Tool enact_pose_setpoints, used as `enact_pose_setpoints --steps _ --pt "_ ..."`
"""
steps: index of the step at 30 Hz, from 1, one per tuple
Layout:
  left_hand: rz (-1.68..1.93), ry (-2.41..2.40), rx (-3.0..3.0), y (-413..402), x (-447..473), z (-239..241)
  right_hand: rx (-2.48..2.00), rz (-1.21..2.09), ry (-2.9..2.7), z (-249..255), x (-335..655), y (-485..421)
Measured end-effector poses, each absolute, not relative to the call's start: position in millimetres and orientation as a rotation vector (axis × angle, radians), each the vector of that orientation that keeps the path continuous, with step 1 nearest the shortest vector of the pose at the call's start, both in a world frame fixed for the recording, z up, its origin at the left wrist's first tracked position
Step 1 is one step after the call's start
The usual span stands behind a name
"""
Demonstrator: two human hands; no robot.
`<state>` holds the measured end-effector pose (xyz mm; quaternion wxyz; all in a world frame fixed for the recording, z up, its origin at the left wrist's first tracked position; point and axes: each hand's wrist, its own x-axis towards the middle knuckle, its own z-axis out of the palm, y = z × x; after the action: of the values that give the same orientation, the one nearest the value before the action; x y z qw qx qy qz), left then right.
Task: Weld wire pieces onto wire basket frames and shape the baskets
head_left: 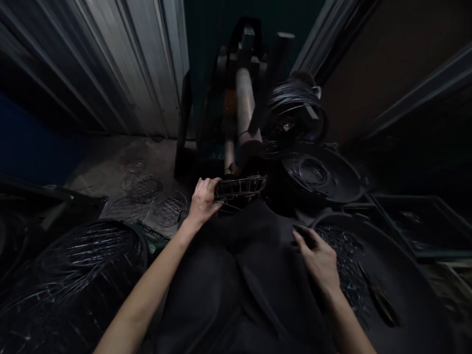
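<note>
Head view, and from where I stand the right hand (320, 255) is nearest, beside the black cloth-covered lap (228, 290), thumb and fingers half curled (something dark shows at the tips, but I cannot tell what). Next to it, dark pliers with yellow-edged handles (379, 299) lie in a broad, round black pan (413, 290). Farther out, the left hand (202, 200) is closed on the left end of a shallow grey wire basket (241, 187), near a pale metal cylinder (245, 101). I'd judge the step as steadying the basket; the next move calls for a firm left grip. Its rim curves, ribbed with thin uprights, its underside shadowed.
</note>
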<state>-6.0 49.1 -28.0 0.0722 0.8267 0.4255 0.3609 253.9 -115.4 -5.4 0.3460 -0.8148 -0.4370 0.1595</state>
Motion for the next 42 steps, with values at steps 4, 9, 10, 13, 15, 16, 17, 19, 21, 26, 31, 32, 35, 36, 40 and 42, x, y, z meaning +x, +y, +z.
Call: enact_pose_setpoints --steps 4,9,10,13,15,16,17,19,21,26,31,32,35,36,40,42 --pt "1.057 1.193 2.266 16 -7 -12 -2.166 0.417 -1.073 -1 274 -140" --pt "0.816 1.261 1.844 -4 -23 36 -2.174 0.389 -0.988 25 291 -162" --pt "0.745 1.234 1.749 -5 -25 42 -2.177 0.393 -0.985 28 293 -165" --pt "0.515 1.15 1.482 -2 -24 35 -2.194 0.427 -1.01 30 294 -172" --pt "0.362 1.149 1.359 1 -20 15 -2.189 0.477 -1.052 26 292 -175" --pt "0.309 1.16 1.328 3 -18 3 -2.184 0.512 -1.077 22 290 -177" --pt "0.282 1.184 1.325 4 -16 -8 -2.18 0.552 -1.103 19 287 -179" --pt "0.286 1.243 1.391 6 -15 -27 -2.185 0.637 -1.147 11 280 -183" --pt "0.336 1.282 1.472 6 -19 -36 -2.189 0.737 -1.186 4 269 -187" --pt "0.467 1.232 1.515 -5 -39 -32 -2.021 1.029 -1.319 -10 231 -199" --pt "0.473 1.348 1.517 -22 -63 -35 -1.933 1.251 -1.333 -17 200 -212" --pt "0.477 1.37 1.516 -25 -67 -39 -1.922 1.259 -1.333 -17 196 -214" --pt "0.492 1.406 1.479 -30 -74 -49 -1.921 1.104 -1.358 -12 191 -211" --pt "0.493 1.407 1.468 -31 -75 -51 -1.921 0.994 -1.381 -10 190 -207" --pt "0.547 1.402 1.452 -35 -75 -54 -1.934 0.534 -1.556 -5 188 -185" --pt "0.577 1.388 1.431 -39 -74 -50 -2.05 0.389 -1.664 -3 185 -173"
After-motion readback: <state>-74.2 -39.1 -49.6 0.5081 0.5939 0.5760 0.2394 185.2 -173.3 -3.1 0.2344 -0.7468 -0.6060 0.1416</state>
